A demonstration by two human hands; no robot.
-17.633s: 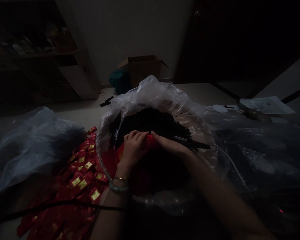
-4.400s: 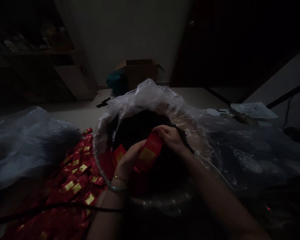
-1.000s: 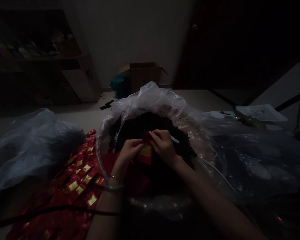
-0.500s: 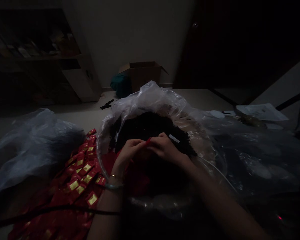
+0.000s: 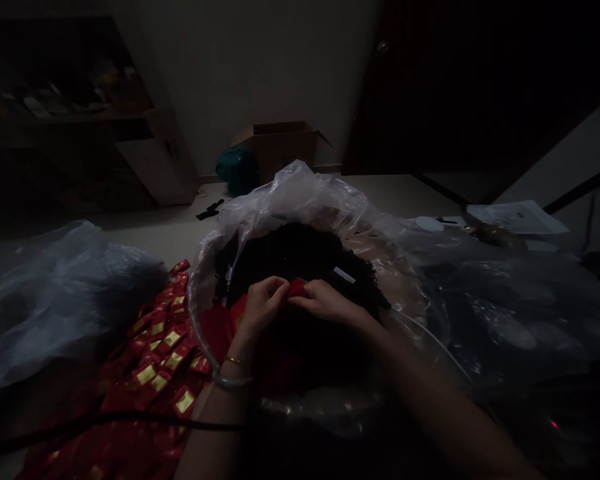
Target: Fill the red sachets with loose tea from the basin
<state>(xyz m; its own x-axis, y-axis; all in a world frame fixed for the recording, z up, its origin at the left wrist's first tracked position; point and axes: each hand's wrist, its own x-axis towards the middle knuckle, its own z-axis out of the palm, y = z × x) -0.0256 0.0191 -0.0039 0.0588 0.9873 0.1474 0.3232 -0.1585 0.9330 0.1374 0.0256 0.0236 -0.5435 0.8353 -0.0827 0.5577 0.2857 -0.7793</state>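
Observation:
My left hand and my right hand meet over a heap of dark loose stuff in a clear plastic bag. Both pinch a small red packet between their fingertips. A small white tool lies on the heap just beyond my right hand. My left wrist wears a pale bangle and a thin gold bracelet. The room is dim.
Several red packets with gold labels lie heaped at the left. A crumpled plastic bag sits far left, more plastic at the right. A cardboard box, a teal bundle, a shelf unit and papers stand further off.
The red packet, held upright with its gold label showing a second ago, now lies low between my fingertips. My right hand has dropped slightly; the white tool rests on the heap.

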